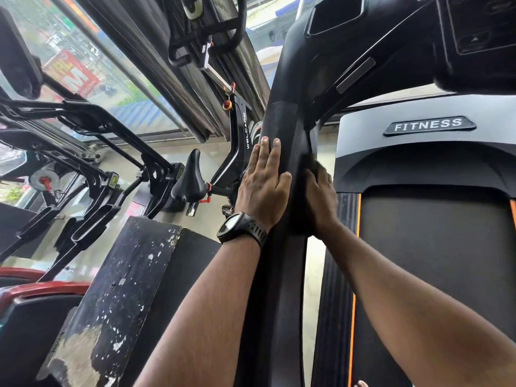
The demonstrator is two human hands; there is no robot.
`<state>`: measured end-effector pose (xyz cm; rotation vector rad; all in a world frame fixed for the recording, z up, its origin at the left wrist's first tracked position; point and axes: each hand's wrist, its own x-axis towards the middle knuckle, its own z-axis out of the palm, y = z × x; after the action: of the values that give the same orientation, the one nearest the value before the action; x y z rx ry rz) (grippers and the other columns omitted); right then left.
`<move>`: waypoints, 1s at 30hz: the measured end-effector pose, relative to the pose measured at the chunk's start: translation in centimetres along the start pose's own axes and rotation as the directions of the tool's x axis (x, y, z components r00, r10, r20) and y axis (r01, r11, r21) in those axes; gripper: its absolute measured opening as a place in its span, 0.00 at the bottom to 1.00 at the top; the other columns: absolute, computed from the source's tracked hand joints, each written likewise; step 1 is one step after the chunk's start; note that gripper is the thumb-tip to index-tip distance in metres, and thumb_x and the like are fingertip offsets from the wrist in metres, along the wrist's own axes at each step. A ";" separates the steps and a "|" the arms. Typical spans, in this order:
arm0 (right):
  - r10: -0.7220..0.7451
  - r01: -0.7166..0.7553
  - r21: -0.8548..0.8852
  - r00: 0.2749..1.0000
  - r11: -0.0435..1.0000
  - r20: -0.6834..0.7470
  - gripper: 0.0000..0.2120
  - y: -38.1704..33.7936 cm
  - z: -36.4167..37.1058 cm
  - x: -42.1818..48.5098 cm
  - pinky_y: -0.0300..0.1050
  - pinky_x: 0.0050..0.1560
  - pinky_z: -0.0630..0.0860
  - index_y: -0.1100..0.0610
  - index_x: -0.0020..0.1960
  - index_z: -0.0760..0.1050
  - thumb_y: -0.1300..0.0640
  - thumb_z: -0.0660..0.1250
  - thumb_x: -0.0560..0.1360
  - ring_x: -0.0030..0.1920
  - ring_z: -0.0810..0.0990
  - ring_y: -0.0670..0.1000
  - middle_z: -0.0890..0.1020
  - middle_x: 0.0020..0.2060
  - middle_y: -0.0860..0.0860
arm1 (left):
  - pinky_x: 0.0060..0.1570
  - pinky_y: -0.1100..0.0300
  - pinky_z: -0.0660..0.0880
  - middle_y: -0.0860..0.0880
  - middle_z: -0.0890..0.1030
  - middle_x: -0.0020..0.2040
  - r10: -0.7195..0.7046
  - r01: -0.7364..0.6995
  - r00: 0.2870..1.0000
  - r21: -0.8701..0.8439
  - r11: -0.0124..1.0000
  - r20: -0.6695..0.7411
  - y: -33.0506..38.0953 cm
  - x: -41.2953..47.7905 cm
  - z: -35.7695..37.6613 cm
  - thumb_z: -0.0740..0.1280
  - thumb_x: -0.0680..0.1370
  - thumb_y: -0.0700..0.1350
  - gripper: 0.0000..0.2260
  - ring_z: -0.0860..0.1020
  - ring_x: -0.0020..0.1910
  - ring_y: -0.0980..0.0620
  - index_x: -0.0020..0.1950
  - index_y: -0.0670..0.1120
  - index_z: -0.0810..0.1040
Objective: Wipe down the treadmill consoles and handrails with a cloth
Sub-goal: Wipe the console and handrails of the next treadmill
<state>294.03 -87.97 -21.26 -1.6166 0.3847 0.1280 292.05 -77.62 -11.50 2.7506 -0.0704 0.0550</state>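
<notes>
Left hand (264, 185) lies flat and open on the outer face of the handrail (282, 152), bracing it. Right hand (321, 199) presses a dark cloth (308, 163) against the inner face, just across the rail from the left; its grip is blurred, probably closed on the cloth. Suggest full-length strokes toward the console (391, 32), wrapping the rail.

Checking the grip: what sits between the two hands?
In the head view, the black handrail lies between the left hand and the right hand.
</notes>
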 end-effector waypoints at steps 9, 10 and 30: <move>-0.175 0.177 0.050 0.984 0.983 -0.037 0.25 0.4 0.2 -4.1 0.52 0.70 0.66 0.42 0.78 0.64 0.41 0.56 0.81 0.72 0.68 0.52 0.70 0.75 0.46 | 0.76 0.62 0.42 0.53 0.47 0.83 0.000 0.000 1.000 0.007 1.000 -0.008 -0.1 0.2 0.1 0.57 0.82 0.48 0.29 0.44 0.80 0.58 0.82 0.52 0.51; -0.203 0.204 0.034 0.979 0.978 -0.029 0.26 0.3 0.3 -3.6 0.51 0.70 0.65 0.42 0.78 0.64 0.41 0.55 0.80 0.72 0.67 0.52 0.70 0.75 0.46 | 0.75 0.63 0.41 0.53 0.47 0.83 -0.002 0.002 1.000 0.010 1.000 -0.010 -0.1 0.2 0.1 0.57 0.82 0.48 0.29 0.44 0.80 0.57 0.82 0.52 0.51; -0.297 0.297 -0.009 0.952 0.955 -0.073 0.23 -0.1 0.4 -7.9 0.45 0.72 0.63 0.47 0.78 0.65 0.47 0.57 0.83 0.74 0.67 0.49 0.70 0.75 0.47 | 0.78 0.61 0.40 0.48 0.48 0.82 0.060 -0.061 0.998 0.028 0.998 0.029 -0.5 -1.1 -0.2 0.51 0.81 0.52 0.30 0.44 0.81 0.55 0.82 0.46 0.51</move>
<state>286.75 -86.23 -18.79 -1.6616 0.1935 -0.1617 290.99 -76.99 -11.53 2.7785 -0.1619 0.0343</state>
